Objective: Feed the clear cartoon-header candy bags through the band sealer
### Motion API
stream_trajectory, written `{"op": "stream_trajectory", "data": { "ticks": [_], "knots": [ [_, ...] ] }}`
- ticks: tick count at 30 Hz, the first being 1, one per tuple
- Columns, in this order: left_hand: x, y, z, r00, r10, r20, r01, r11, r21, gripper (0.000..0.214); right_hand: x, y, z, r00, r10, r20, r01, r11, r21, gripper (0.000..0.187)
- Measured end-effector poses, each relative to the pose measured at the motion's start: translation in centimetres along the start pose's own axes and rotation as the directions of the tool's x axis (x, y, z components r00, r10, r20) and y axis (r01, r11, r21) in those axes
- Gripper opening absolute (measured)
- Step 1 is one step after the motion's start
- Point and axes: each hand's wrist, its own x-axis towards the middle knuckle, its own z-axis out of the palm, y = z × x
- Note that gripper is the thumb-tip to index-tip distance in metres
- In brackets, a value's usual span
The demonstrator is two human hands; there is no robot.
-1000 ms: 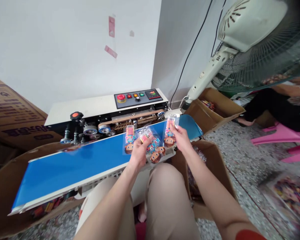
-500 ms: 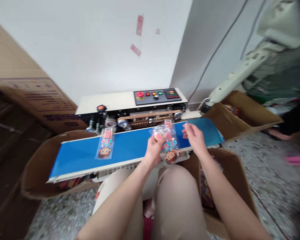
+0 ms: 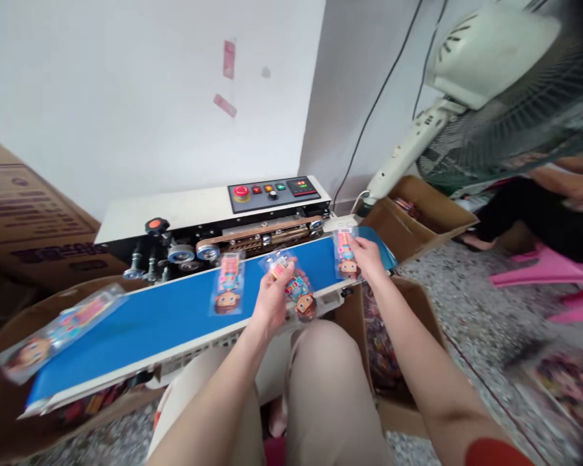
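In my left hand point(image 3: 271, 294), fingers are closed on a clear plastic packet point(image 3: 302, 291) with a cartoon face and bright lettering, tilted over the front edge of the blue conveyor belt point(image 3: 175, 317). Whether several are stacked there I cannot tell. My right hand point(image 3: 368, 255) pinches the edge of another such packet point(image 3: 346, 255) near the belt's right end. A third packet point(image 3: 228, 285) lies flat on the belt, left of my left hand. At the left end another packet point(image 3: 63, 330) overhangs the belt's edge.
Behind the belt stands a sealing machine point(image 3: 175, 200) with rollers and a control panel point(image 3: 274, 194). Cardboard boxes stand at the left, below the belt and at the right point(image 3: 427, 220). A fan point(image 3: 495, 58) leans in at upper right. A person sits beyond it near a pink stool point(image 3: 554, 272).
My view has turned rightward. My right hand now holds a packet at the belt's right end. The packet by the rollers has travelled left to the belt's end; another lies on the belt behind it.
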Motion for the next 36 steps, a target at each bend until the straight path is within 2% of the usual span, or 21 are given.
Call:
{"op": "stream_trajectory", "data": {
  "ticks": [3,6,9,11,13,15,18,20,23,26,28,29,32,34,36],
  "knots": [
    [0.2,-0.2,0.1,1.0,0.01,0.025,-0.011,1.0,0.025,0.051,2.8,-0.1,1.0,0.997,0.013,0.079,-0.003,0.993,-0.121,0.047],
    [0.3,-0.4,0.1,0.998,0.058,0.0,-0.058,0.997,0.045,0.046,2.6,-0.8,2.9,0.991,-0.021,0.132,0.042,0.986,-0.16,0.041],
    [0.4,-0.6,-0.1,0.992,0.102,-0.08,-0.097,0.993,0.067,0.041,-0.5,-1.9,4.0,0.985,-0.098,0.14,0.115,0.986,-0.124,0.041],
    [0.5,-0.7,0.0,0.986,0.132,-0.098,-0.126,0.99,0.068,0.04,-3.5,-2.9,4.3,0.964,-0.123,0.236,0.124,0.992,0.013,0.044],
    [0.5,-0.8,0.1,0.977,0.182,-0.111,-0.173,0.981,0.086,0.039,-6.5,-3.8,4.5,0.901,-0.154,0.405,0.088,0.98,0.176,0.044],
    [0.6,-0.9,0.2,0.96,0.239,-0.146,-0.222,0.967,0.127,0.037,-8.8,-4.4,4.8,0.858,-0.194,0.476,0.067,0.96,0.272,0.04],
    [0.5,-1.3,0.3,0.958,0.246,-0.147,-0.22,0.96,0.171,0.037,-10.7,-4.5,4.9,0.91,-0.19,0.368,0.069,0.946,0.318,0.033],
    [0.4,-1.5,0.3,0.976,0.2,-0.081,-0.185,0.969,0.163,0.039,-10.9,-4.2,4.7,0.937,-0.158,0.311,0.05,0.944,0.327,0.032],
    [0.3,-1.6,0.2,0.99,0.138,0.016,-0.139,0.986,0.093,0.04,-10.1,-2.9,4.1,0.976,-0.104,0.19,0.026,0.927,0.374,0.034],
    [0.2,-1.4,0.1,0.995,0.105,-0.005,-0.104,0.993,0.049,0.042,-7.4,-0.7,2.8,1.0,0.02,-0.013,-0.013,0.905,0.425,0.039],
    [0.1,-1.2,0.1,0.995,0.091,-0.032,-0.089,0.995,0.051,0.044,-4.6,1.0,1.7,0.99,0.052,-0.128,-0.004,0.938,0.346,0.04],
    [0.1,-1.1,0.2,0.996,0.084,-0.037,-0.082,0.995,0.052,0.045,-3.1,1.7,1.2,0.987,0.037,-0.16,0.004,0.968,0.25,0.037],
    [0.0,-0.8,0.3,0.997,0.061,-0.052,-0.058,0.996,0.063,0.049,0.8,3.1,0.8,0.991,-0.04,-0.125,0.029,0.996,-0.084,0.027],
    [-0.1,-0.7,0.4,0.997,0.048,-0.062,-0.044,0.997,0.066,0.051,2.2,2.8,1.5,0.998,-0.055,-0.041,0.048,0.988,-0.149,0.02],
    [-0.1,-0.5,0.3,0.996,0.051,-0.069,-0.047,0.997,0.06,0.052,2.4,1.8,2.6,0.997,-0.067,0.05,0.074,0.984,-0.163,0.017]
  ]
}}
